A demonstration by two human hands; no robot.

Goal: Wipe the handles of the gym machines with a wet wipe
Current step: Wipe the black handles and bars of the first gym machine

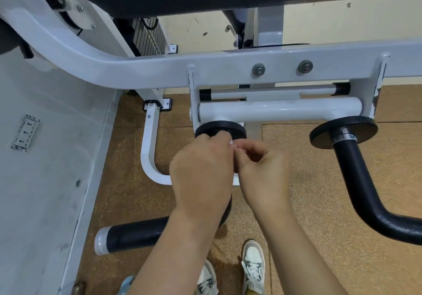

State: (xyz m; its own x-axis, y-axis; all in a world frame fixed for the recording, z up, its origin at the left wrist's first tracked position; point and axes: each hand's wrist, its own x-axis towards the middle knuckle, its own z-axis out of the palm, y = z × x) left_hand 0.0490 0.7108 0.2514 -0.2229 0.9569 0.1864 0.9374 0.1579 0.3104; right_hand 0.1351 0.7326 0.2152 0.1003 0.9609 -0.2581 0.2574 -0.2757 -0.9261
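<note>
1. The left hand (201, 173) is wrapped over the upright part of the left handle (137, 233), just under its black disc (219, 126). The fingers are curled round the bar, though their tips are hidden behind it.
2. The wipe (232, 143) shows only as a small white scrap between the two hands, right against the bar. The rest seems to lie under the left palm, but I cannot tell how much.
3. The right hand (262, 173) touches the left, its fingers curled in and its fingertips pinched on that white scrap. It looks as if it is tugging or tucking the wipe so it sits round the bar before the rub begins.
4. Holding high by the disc makes sense: a stroke can then run down the bar and round the bend to the white-capped end.
5. The right handle (356, 180) hangs well apart under its own disc, with no hand on it, and likely comes next.
6. Both handles hang from the white frame (159, 71) over a brown floor (296, 203); the person's shoes (253, 265) stand below.
</note>
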